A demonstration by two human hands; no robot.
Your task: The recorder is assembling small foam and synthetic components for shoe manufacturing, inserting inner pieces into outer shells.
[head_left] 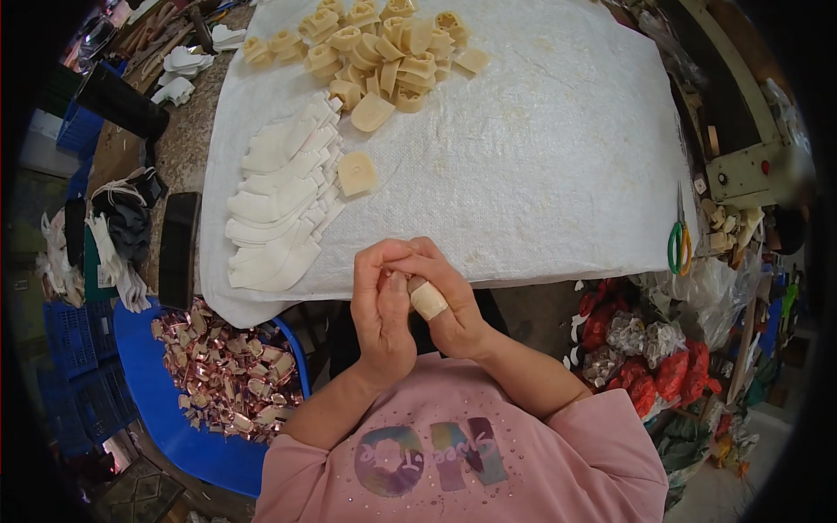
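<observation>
Just over the near edge of the white-covered table point(523, 192), my two hands are pressed together. My left hand point(380, 305) is closed, its thumb pointing up and its fingers curled against the other hand. Closed around the same spot is my right hand point(458, 305), its thumb wrapped in a beige band point(428, 300) that looks like tape. Whatever lies between the fingers is hidden. Beyond my left hand, one flat beige D-shaped piece point(357, 173) rests on the cover. Overlapping white curved cut-outs point(277, 205) lie in rows to its left.
Curved beige pieces point(384, 52) are heaped at the far side. Green-and-yellow-handled scissors point(679, 244) lie at the right edge. Below left stands a blue tub point(166, 427) of shiny copper-pink pieces point(231, 375). A dark phone-like slab point(179, 248) sits left; red and clear bags point(667, 375) fill the lower right.
</observation>
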